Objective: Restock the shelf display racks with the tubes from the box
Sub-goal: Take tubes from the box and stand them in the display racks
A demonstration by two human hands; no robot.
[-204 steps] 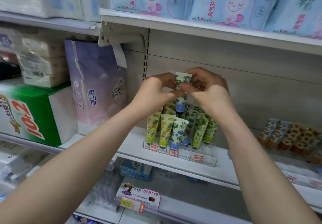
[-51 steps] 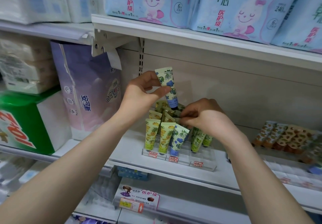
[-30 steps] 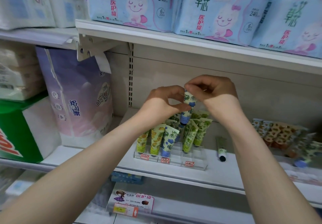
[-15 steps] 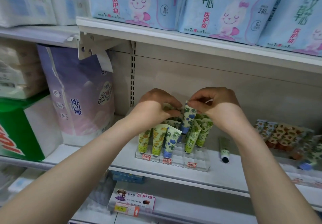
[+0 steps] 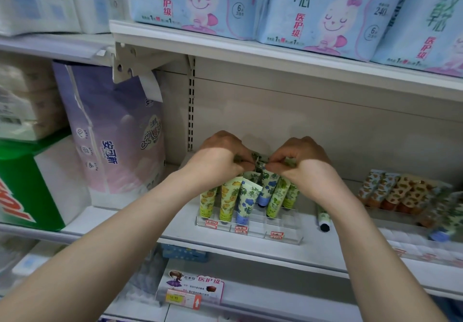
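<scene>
A clear acrylic display rack (image 5: 283, 232) stands on the middle shelf (image 5: 250, 246) and holds several upright floral tubes (image 5: 226, 202). A blue-flowered tube (image 5: 267, 188) stands cap down in the rack's second row. My left hand (image 5: 220, 161) and my right hand (image 5: 303, 161) meet over the rack and pinch the crimped tops of tubes there. My fingers hide much of the back row. One green tube (image 5: 322, 217) lies loose on the shelf just right of the rack.
A second rack of orange-patterned tubes (image 5: 400, 192) sits at the right. A purple tissue pack (image 5: 117, 136) and a green pack (image 5: 27, 186) stand at the left. Blue pad packs (image 5: 313, 8) fill the shelf above. Boxes and a price card (image 5: 190, 289) sit below.
Both hands have come down with the blue-flowered tube from chest height into the rack's back rows. A green tube now lies on the shelf right of the rack.
</scene>
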